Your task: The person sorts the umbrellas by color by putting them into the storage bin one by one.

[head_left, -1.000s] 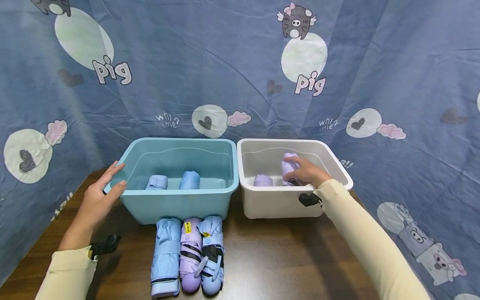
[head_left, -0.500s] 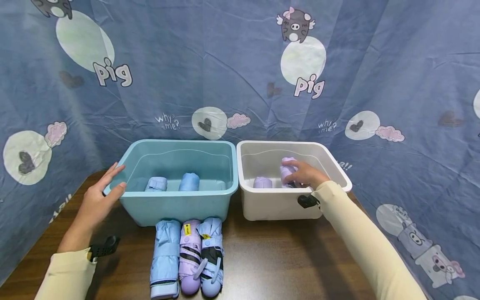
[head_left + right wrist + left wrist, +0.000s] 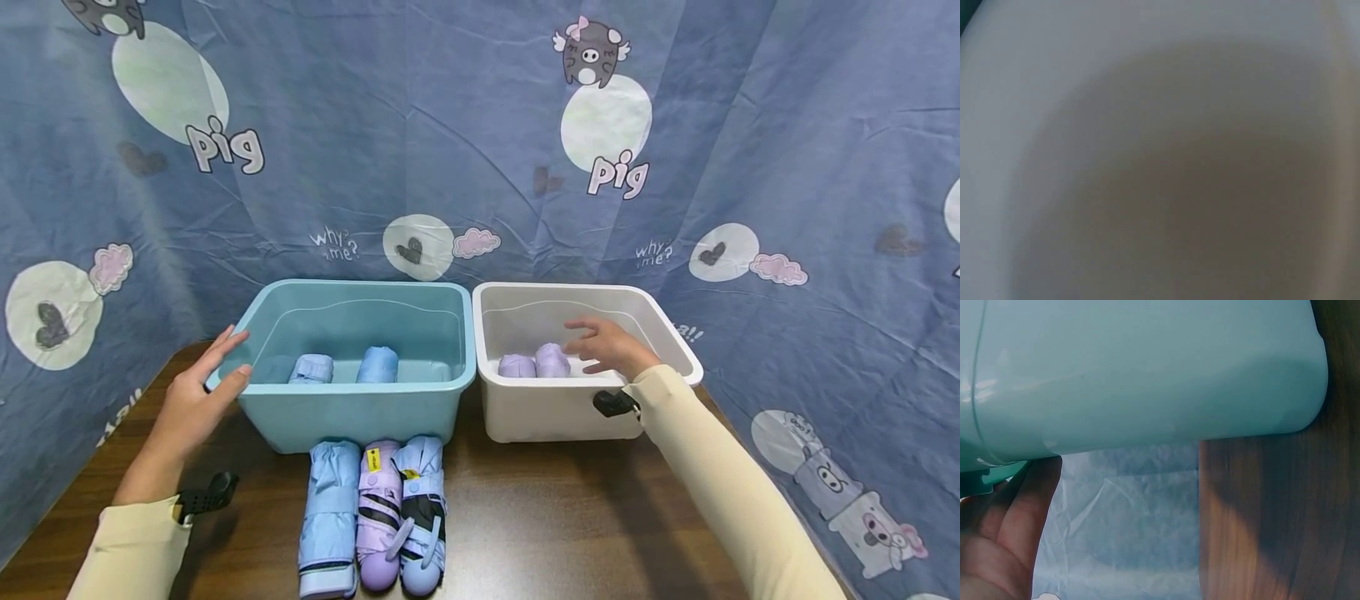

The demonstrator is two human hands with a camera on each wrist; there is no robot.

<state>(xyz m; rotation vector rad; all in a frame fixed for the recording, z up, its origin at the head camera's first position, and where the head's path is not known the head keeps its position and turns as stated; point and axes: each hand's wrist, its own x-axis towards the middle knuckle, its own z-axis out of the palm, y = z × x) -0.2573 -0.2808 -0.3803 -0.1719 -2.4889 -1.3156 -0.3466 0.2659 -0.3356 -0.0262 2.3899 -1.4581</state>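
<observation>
My right hand [image 3: 609,346] hovers inside the white bin [image 3: 570,412], fingers spread and holding nothing. Just left of its fingertips, two folded purple umbrellas [image 3: 552,362] lie side by side in that bin, their lower parts hidden by the front wall. My left hand [image 3: 197,396] rests on the left rim of the teal bin [image 3: 348,417] with fingers extended. In the left wrist view, the left fingers [image 3: 1025,512] touch the underside of the teal rim. Inside the teal bin sit two folded blue umbrellas [image 3: 378,365]. The right wrist view shows only a blurred pale surface.
On the wooden table [image 3: 555,517], in front of the teal bin, lie a blue umbrella [image 3: 330,517], a purple umbrella [image 3: 379,517] and another blue umbrella [image 3: 423,512], side by side. The bins stand against each other before a blue patterned cloth [image 3: 315,125].
My right hand lowered a purple umbrella into the white bin and let go of it; it now lies next to the other purple one. My left hand has stayed on the teal rim.
</observation>
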